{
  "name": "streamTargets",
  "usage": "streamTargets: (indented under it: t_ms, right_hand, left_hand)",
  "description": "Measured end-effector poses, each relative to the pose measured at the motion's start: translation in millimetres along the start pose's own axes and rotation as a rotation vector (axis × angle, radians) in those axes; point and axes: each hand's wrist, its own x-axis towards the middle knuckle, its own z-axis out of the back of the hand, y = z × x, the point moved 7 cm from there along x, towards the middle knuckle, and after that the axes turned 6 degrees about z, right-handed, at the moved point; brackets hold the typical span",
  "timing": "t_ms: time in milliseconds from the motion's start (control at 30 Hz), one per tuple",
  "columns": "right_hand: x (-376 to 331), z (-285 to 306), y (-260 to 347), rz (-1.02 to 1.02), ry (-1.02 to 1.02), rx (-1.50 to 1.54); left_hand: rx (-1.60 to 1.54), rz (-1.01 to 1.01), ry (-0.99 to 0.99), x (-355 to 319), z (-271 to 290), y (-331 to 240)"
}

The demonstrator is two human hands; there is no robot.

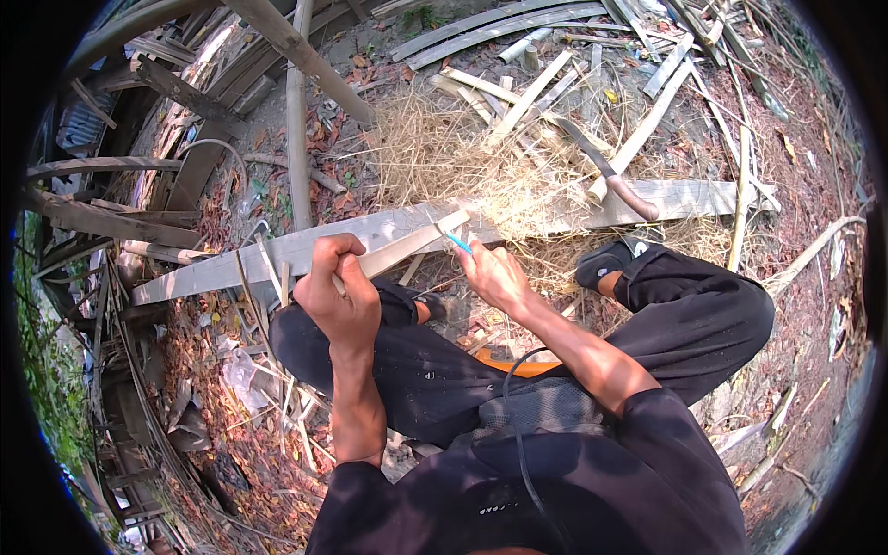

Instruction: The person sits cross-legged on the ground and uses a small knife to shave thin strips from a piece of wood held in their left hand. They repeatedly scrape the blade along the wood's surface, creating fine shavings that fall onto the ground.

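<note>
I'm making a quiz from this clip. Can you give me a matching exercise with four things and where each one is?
Things:
1. bamboo strip
2. blue-handled tool
3. big knife
4. grey plank

Places:
A. lying on the plank by the straw
B. in the left hand
C. across the ground before the feet
D. in the right hand

Pairs: 1-B, 2-D, 3-A, 4-C

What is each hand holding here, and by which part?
The left hand grips a bamboo strip at its near end. The right hand holds a blue pen by its rear, with the tip at the strip.
</note>
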Motion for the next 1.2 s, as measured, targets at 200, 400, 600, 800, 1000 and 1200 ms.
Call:
streamTargets:
  t_ms: [200,400,600,800,1000,1200]
  right_hand:
    - [2,-2,19,0.202,-0.114,-0.048]
    - [-3,-6,-11,-0.027,0.064,-0.025]
    - [15,-19,-91,-0.121,-0.022,-0.131]
    - [16,-10,-51,-0.113,-0.044,0.06]
    - [14,-29,-89,-0.213,0.034,0.059]
    - [21,-4,-45,-0.032,-0.117,0.173]
  left_hand:
    - [0.025,-0.011,0.023,-7,1,6]
    - [0.004,-0.028,0.069,-8,0,-1]
    - [-0.033,-0.222,0.12,-5,-9,-14]
    - [0.003,-0.222,0.095,-8,0,-8]
    - [-0.053,-0.345,0.19,-8,-6,-16]
    - [-0.109,-0.337,0.213,-7,-7,-17]
